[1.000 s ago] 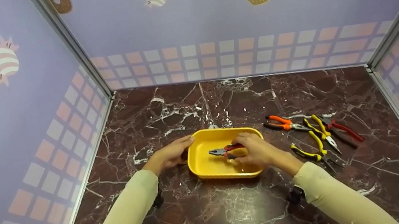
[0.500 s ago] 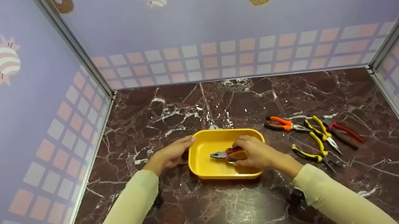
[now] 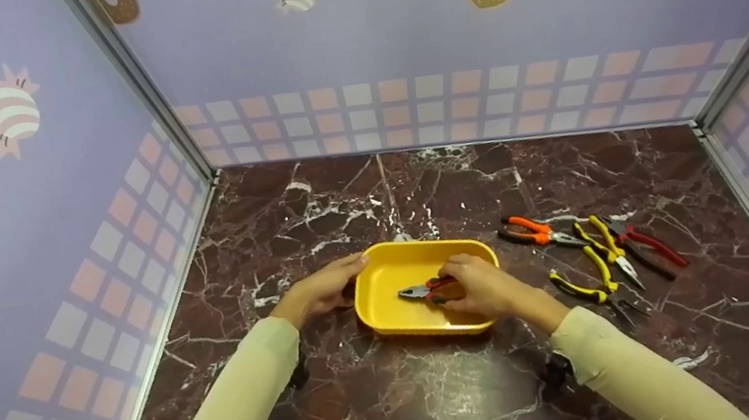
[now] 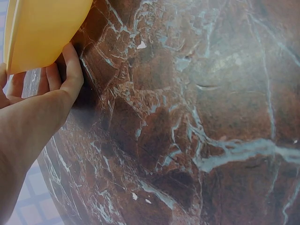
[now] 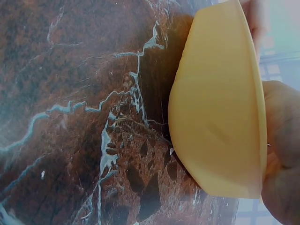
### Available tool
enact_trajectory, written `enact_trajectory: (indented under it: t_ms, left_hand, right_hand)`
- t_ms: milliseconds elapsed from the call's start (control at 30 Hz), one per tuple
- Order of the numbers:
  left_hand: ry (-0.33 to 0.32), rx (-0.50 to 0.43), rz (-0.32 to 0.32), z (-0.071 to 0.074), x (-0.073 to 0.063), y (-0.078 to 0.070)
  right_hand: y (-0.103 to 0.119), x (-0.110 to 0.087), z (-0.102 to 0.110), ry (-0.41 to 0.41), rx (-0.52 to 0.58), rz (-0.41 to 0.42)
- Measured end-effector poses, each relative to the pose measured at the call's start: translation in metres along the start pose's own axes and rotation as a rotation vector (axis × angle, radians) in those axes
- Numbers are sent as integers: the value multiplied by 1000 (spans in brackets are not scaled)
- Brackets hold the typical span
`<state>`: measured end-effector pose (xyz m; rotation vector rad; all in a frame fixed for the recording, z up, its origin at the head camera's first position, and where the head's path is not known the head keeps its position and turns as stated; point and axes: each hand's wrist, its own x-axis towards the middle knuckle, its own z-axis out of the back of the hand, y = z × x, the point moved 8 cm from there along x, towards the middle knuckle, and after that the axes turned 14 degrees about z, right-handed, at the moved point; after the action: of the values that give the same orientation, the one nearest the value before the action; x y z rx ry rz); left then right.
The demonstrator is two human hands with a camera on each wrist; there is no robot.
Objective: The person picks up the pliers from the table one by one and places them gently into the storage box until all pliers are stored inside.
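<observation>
A yellow plastic basin point(image 3: 392, 268) stands on the marbled table. My left hand point(image 3: 326, 286) holds its left end, thumb at the rim and fingers curled against the outer wall, as the left wrist view of the basin point(image 4: 47, 37) shows. Inside the basin, my right hand point(image 3: 482, 287) grips combination pliers point(image 3: 415, 292) by their red and black handles. Their grey head points left over the basin floor. In the right wrist view the basin wall point(image 5: 215, 103) hides the pliers and most of the right hand point(image 5: 283, 136).
Right of the basin lie orange-handled pliers point(image 3: 530, 231), yellow-handled long-nose pliers point(image 3: 605, 244), another yellow-handled pair of pliers point(image 3: 596, 283) and red-handled pliers point(image 3: 647, 248), several close together or overlapping. Patterned panels point(image 3: 389, 25) wall the table point(image 3: 377, 407) at the back and sides.
The pliers and my right hand's fingers have sunk slightly toward the near side within the basin. My left hand keeps its hold on the basin's left end.
</observation>
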<state>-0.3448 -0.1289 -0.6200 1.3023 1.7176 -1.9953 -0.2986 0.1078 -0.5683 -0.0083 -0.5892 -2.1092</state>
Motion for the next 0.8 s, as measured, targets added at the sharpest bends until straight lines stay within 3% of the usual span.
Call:
enact_trajectory:
  t_ms: [333,800]
  left_hand:
    - [21,27,-9,-2,-2,-2]
    - [-11,12,7,1,2,2]
  right_hand:
    - [1,1,-2,-4,0,7]
    - [0,0,-10,71,-54,-17]
